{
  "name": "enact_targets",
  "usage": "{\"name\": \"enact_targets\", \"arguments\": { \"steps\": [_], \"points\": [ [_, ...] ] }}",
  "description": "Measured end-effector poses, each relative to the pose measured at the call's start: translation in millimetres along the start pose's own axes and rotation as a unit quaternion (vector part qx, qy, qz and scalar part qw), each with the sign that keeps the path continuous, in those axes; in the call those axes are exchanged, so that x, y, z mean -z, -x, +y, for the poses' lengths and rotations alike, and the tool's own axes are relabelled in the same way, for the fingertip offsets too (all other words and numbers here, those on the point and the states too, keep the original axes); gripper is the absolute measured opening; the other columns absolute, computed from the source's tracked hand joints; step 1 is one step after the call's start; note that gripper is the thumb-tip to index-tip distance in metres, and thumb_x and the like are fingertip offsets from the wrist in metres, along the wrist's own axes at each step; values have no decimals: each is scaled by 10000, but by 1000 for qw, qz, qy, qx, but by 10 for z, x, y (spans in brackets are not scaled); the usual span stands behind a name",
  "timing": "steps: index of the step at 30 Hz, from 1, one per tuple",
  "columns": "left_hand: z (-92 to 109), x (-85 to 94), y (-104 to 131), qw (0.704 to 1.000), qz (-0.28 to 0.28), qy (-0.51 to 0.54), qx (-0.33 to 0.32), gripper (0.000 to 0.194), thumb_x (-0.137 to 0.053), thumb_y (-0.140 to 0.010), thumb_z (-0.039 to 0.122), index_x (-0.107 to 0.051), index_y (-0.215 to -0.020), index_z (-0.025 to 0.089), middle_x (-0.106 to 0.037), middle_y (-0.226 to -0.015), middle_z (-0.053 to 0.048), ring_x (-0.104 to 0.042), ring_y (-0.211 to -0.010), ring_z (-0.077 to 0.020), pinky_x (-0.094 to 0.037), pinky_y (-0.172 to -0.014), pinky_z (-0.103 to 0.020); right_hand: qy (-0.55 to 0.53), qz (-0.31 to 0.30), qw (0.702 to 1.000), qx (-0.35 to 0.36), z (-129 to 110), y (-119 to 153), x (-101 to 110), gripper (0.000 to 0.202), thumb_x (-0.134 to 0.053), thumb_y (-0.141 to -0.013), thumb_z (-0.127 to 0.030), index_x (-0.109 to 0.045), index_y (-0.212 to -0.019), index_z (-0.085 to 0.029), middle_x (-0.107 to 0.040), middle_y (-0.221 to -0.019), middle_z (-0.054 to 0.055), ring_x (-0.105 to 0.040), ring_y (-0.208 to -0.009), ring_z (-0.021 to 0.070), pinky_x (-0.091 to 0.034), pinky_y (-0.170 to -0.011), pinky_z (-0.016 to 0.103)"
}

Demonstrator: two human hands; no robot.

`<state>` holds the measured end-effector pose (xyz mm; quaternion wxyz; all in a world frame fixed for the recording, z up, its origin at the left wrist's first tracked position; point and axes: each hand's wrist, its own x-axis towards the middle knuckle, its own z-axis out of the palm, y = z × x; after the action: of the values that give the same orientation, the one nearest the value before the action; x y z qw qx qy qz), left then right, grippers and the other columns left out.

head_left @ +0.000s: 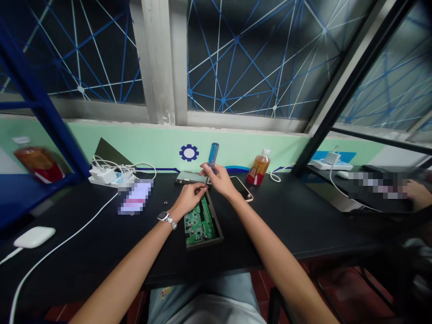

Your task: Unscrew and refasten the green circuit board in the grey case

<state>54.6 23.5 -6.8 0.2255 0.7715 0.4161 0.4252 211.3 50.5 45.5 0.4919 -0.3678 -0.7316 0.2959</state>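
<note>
A green circuit board (199, 222) lies in a dark open casing (221, 237) on the black table. My right hand (218, 177) is closed around a screwdriver (213, 154) with a blue handle, held nearly upright with its shaft pointing down at the casing's far end. Beside the shaft, my left hand (189, 198) rests over the far left part of the casing with its fingers pinched together. Whatever those fingertips hold is too small to make out. Behind the hands sits a flat grey metal piece (189, 177). Tiny metal parts (165, 203) lie left of my left hand.
A phone (241, 189) and a drink bottle (258, 167) stand or lie right of the hands. A lit phone (136, 198), a power strip (113, 179) and a white cable (72, 235) are on the left. Another person's hand (418, 194) shows at far right.
</note>
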Motion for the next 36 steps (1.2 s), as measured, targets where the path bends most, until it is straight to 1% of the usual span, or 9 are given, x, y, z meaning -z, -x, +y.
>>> {"name": "enact_targets", "arguments": {
  "steps": [5, 9, 12, 16, 22, 25, 28, 31, 36],
  "points": [
    [-18, 64, 23, 992, -6, -126, -20, 285, -540, -925, 377, -752, -974, 191, -760, -955, -88, -689, -858, -246, -484, -791, -308, 171, 62, 983, -14, -81, 36, 19, 505, -404, -946, -623, -671, -922, -195, -738, -842, 40, -656, -745, 172, -444, -671, 252],
    [-98, 147, 35, 985, -40, -171, 1, 299, -546, -915, 396, -759, -962, 193, -761, -942, -95, -694, -864, -255, -485, -806, -320, 300, 37, 952, -36, -199, 72, 71, 567, -307, -968, -645, -646, -895, -197, -725, -821, 56, -662, -762, 206, -373, -631, 258],
    [-203, 245, 39, 982, -68, -176, 9, 261, -575, -885, 317, -749, -1035, 193, -757, -1013, -97, -693, -931, -253, -488, -842, -314, 373, 27, 927, -33, -257, 68, 93, 571, -287, -985, -617, -636, -849, -186, -707, -779, 69, -661, -747, 214, -330, -609, 259],
    [-296, 347, 43, 975, -99, -196, 27, 231, -562, -856, 191, -769, -958, 200, -767, -947, -85, -703, -914, -244, -487, -833, -307, 428, 40, 903, -12, -282, 32, 74, 574, -323, -981, -604, -629, -745, -179, -680, -688, 66, -650, -677, 200, -276, -575, 262],
    [-249, 292, 74, 973, -78, -212, 52, 212, -579, -839, 176, -783, -895, 194, -766, -897, -108, -707, -898, -260, -482, -793, -314, 459, 77, 885, -11, -332, 14, -58, 587, -322, -983, -595, -650, -740, -172, -680, -659, 86, -646, -643, 204, -243, -561, 275],
    [-227, 287, 74, 975, -78, -199, 57, 196, -587, -837, 211, -778, -880, 196, -763, -881, -105, -703, -871, -252, -478, -764, -305, 449, 90, 889, -12, -354, 40, -105, 586, -318, -980, -605, -641, -738, -181, -682, -656, 77, -650, -641, 205, -241, -558, 274],
    [-225, 404, 45, 976, -86, -190, 68, 209, -601, -835, 318, -767, -866, 195, -754, -823, -94, -694, -785, -241, -473, -707, -296, 423, 102, 900, -11, -341, 79, -86, 568, -339, -970, -617, -618, -718, -192, -682, -657, 59, -652, -638, 201, -253, -560, 268],
    [-264, 671, 39, 978, -50, -191, 62, 254, -588, -827, 374, -746, -885, 184, -747, -838, -85, -681, -780, -225, -469, -722, -287, 383, 114, 916, -10, -290, 117, -13, 546, -374, -957, -627, -610, -723, -194, -680, -662, 54, -658, -656, 203, -296, -571, 259],
    [-500, 1179, 151, 969, -118, -152, 154, 221, -623, -713, 334, -722, -835, 179, -743, -797, -43, -678, -756, -209, -474, -678, -263, 177, 117, 977, -9, -203, 154, 94, 479, -390, -957, -616, -599, -847, -199, -696, -671, 21, -641, -558, 158, -410, -570, 239]
  ]
}}
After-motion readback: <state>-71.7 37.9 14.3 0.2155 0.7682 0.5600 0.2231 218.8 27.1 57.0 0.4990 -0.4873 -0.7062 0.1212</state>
